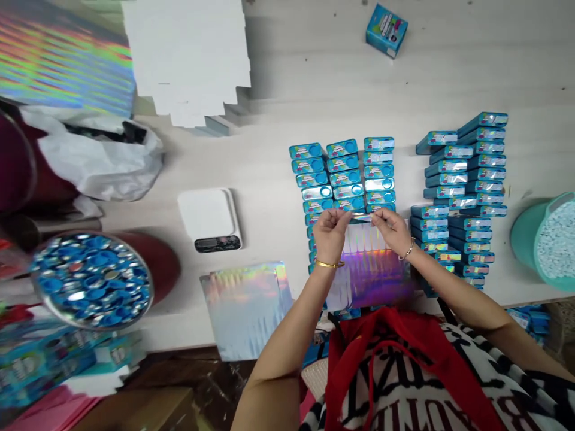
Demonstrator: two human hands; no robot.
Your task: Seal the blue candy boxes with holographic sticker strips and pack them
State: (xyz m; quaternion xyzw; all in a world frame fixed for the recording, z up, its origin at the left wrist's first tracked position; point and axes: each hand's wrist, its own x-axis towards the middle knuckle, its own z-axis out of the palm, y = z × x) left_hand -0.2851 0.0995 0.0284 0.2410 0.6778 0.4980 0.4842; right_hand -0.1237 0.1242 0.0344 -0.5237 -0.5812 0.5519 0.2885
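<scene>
My left hand (330, 230) and my right hand (393, 230) pinch the two ends of a small shiny strip (362, 217) between them. Below the strip lies a holographic sheet (380, 278) with rainbow and purple sheen, over part of the rows of blue tins. Three columns of blue tins (344, 163) stand just beyond my hands. More blue tins (489, 173) are lined up to the right of my right hand. A second silvery sheet (247, 308) rests at the table's front edge, left of my left arm.
On the table (269, 120) are a white scale (209, 218), stacked white card (188, 54) and a lone blue box (386, 31). A red bucket of blue and silver pieces (166, 269) stands left; a teal bucket of white pellets (523, 236) stands right.
</scene>
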